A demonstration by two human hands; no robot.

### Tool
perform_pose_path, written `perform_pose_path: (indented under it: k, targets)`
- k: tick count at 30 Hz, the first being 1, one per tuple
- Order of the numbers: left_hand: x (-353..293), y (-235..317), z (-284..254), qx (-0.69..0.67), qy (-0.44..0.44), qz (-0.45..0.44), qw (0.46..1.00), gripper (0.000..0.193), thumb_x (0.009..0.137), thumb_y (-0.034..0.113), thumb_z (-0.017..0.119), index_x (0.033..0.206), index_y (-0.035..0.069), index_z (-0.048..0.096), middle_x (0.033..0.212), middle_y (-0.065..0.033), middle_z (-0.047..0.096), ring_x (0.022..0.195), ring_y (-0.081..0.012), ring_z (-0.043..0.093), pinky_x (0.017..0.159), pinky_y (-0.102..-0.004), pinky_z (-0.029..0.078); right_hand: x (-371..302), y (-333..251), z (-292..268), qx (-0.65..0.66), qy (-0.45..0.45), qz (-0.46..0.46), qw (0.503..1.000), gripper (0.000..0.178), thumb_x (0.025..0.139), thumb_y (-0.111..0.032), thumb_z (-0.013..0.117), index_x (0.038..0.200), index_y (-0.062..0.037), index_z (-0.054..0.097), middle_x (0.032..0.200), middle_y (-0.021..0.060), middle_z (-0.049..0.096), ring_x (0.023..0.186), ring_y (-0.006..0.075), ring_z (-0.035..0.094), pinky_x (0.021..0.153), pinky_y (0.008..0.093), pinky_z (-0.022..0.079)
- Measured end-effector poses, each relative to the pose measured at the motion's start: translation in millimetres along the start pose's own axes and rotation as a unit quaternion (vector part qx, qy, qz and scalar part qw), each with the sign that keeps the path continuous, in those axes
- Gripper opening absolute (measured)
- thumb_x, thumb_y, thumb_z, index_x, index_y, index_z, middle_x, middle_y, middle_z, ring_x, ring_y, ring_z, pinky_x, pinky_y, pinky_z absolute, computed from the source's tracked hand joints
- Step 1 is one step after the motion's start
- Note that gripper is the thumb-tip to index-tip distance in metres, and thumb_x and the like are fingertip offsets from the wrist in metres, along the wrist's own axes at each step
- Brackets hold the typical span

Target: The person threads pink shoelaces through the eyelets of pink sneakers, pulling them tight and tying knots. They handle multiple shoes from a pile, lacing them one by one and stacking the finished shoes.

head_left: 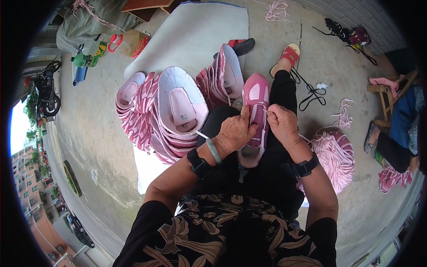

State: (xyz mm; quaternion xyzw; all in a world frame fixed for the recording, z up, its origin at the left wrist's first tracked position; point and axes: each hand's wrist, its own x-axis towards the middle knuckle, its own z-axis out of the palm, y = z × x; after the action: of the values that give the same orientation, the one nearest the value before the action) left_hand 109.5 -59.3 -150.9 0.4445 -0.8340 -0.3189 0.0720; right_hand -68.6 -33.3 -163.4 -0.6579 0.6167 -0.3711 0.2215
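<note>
A pink shoe upper (255,89) with pale mesh at the toe and laces across its front rests on my lap, toe pointing away from me. My left hand (233,131) grips its left side, thumb laid over the lacing. Against the right edge of the lacing, my right hand (283,124) is closed with curled fingers; what it pinches is hidden. A nested stack of pink shoe uppers (181,95) with pale linings lies left of my knees, and a smaller stack (229,73) sits just beyond them. Beside my right forearm is a big bundle of pink shoelaces (331,153).
A pale sheet (191,33) covers part of the concrete floor ahead. Bottles (133,43) stand at the far left, and a motorcycle (46,91) is parked beyond. Loose black cord (313,94) lies near my sandalled foot (287,60). Another person (400,133) sits at the right.
</note>
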Motion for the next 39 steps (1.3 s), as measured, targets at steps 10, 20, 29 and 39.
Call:
perform_pose_path:
  k: [10, 20, 29, 39]
  targets:
    - [-10.6, 0.4, 5.9, -0.006, 0.056, 0.107, 0.993, 0.063, 0.075, 0.010, 0.056, 0.123, -0.016, 0.025, 0.062, -0.0199, 0.057, 0.055, -0.0363, 0.058, 0.051, -0.0435, 0.047, 4.7, 9.6, -6.9, 0.110, -0.087, 0.042, 0.989, 0.007, 0.074, -0.005, 0.054, 0.070, -0.0058, 0.048, 0.056, 0.0150, 0.052, 0.054, 0.0344, 0.055, 0.048, 0.0389, 0.042]
    - [-24.0, 9.5, 17.0, -0.034, 0.059, 0.061, 0.996, 0.067, 0.077, 0.008, 0.054, 0.129, -0.014, 0.018, 0.063, -0.0207, 0.056, 0.057, -0.0356, 0.058, 0.053, -0.0431, 0.048, -13.8, -7.7, -5.3, 0.383, -0.117, 0.276, 0.874, 0.006, 0.080, -0.005, 0.056, 0.078, 0.0011, 0.056, 0.064, -0.0024, 0.048, 0.062, 0.0035, 0.040, 0.053, 0.0214, 0.035]
    - [-4.0, -4.2, 11.1, -0.025, -0.021, -0.012, 0.999, 0.058, 0.079, 0.013, 0.049, 0.124, -0.015, 0.025, 0.068, -0.0243, 0.057, 0.062, -0.0395, 0.058, 0.059, -0.0463, 0.047, 10.3, 4.5, 16.6, 0.117, -0.040, 0.031, 0.992, 0.009, 0.078, -0.011, 0.060, 0.081, -0.0063, 0.053, 0.072, 0.0128, 0.058, 0.067, 0.0313, 0.058, 0.058, 0.0356, 0.046]
    - [33.3, -21.9, -2.1, -0.334, 0.061, -0.054, 0.939, 0.030, 0.071, -0.003, 0.067, 0.096, 0.009, 0.056, 0.085, 0.0017, 0.049, 0.067, -0.0069, 0.047, 0.061, -0.0207, 0.043, -9.1, 9.7, 12.5, 0.210, 0.004, 0.123, 0.970, 0.014, 0.075, -0.001, 0.062, 0.079, -0.0051, 0.049, 0.062, 0.0056, 0.048, 0.055, 0.0120, 0.043, 0.052, 0.0252, 0.040]
